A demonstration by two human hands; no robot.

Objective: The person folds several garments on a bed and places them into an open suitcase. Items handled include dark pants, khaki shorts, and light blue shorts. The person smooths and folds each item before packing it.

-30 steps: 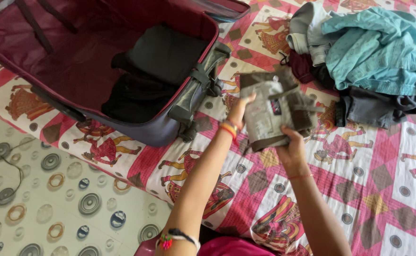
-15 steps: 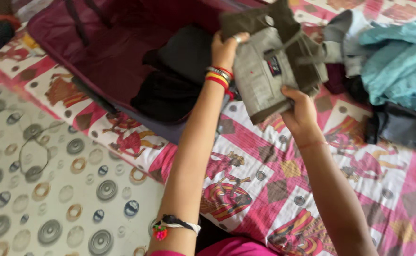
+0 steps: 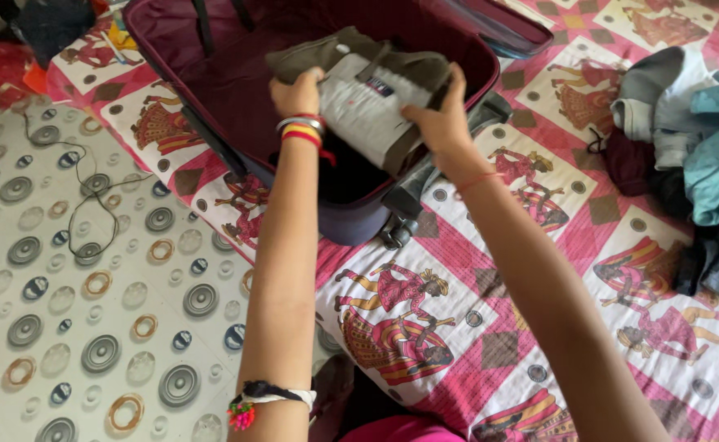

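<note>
while both hands grip it: folded olive-green cloth garment with a pale grey lining [image 3: 371, 102] hangs over the open maroon fabric suitcase [image 3: 236, 90], at 12 o'clock
left hand [image 3: 296, 92]: closed on the garment's left edge, fingers hidden behind it
right hand [image 3: 439, 121]: closed on its right edge
hidden: dark clothing inside the suitcase, mostly covered
around: pile of teal, grey and dark clothes [image 3: 687, 155] at 3 o'clock, cut off; black cord [image 3: 89, 196] on patterned floor at 9 o'clock
count: two hands, one suitcase, one held garment

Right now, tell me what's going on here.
A person holds folded olive trousers in both hands, the left hand and right hand gripping opposite sides, over an open maroon suitcase. The suitcase lies on a patterned bedsheet and already has dark clothes inside. More clothes are piled to the right.
</note>
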